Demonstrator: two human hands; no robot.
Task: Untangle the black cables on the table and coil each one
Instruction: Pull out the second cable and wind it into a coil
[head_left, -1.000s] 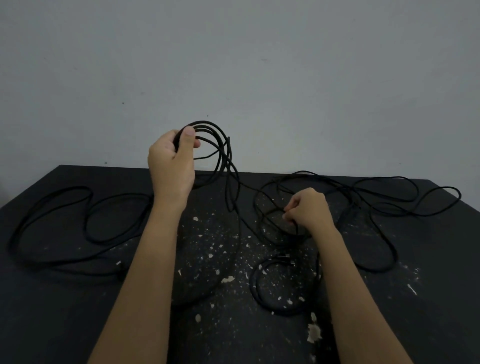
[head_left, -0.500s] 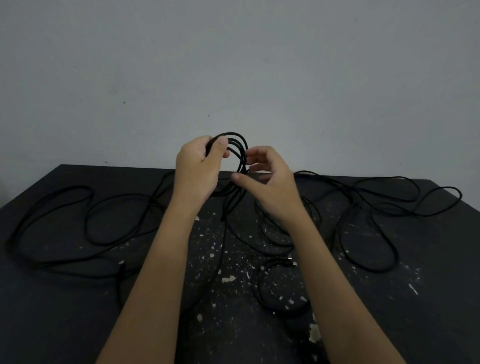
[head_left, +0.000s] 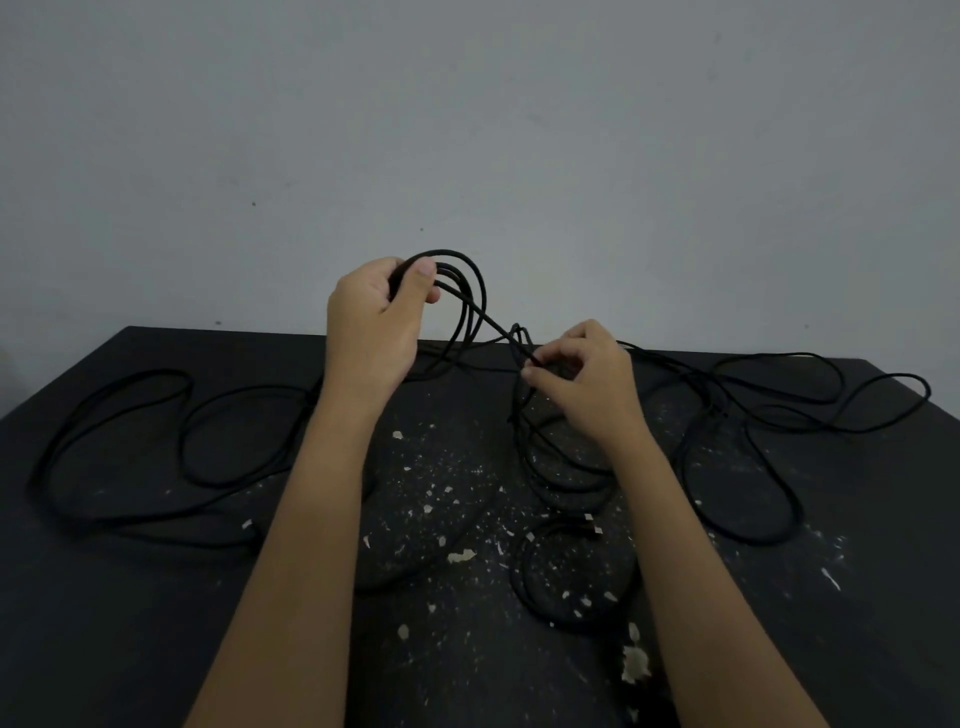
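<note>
Head view.

- Left hand: raised above the far half of the table, fingers curled around the top of a coil of several turns, thumb pressed across the turns. The coil hangs down from the grip towards the table surface.
- Right hand: lower, to the right of the left hand and just above the table. Thumb and forefinger pinch a single strand; the other fingers are loosely curled.
- The strand runs taut on a diagonal from the coil down to the pinch. Below the right hand, further turns drop onto the table; where they cross cannot be resolved.
- Black cables: the remainder lies loose on the table. Wide loops spread to the left of the left forearm, and more loops reach towards the right edge.
- Small loop: flat on the table between the forearms, close to the right one, with a pale connector at its far side.
- Table: dark top, pale flecks scattered across the middle.
- Wall: plain grey, behind the table.
</note>
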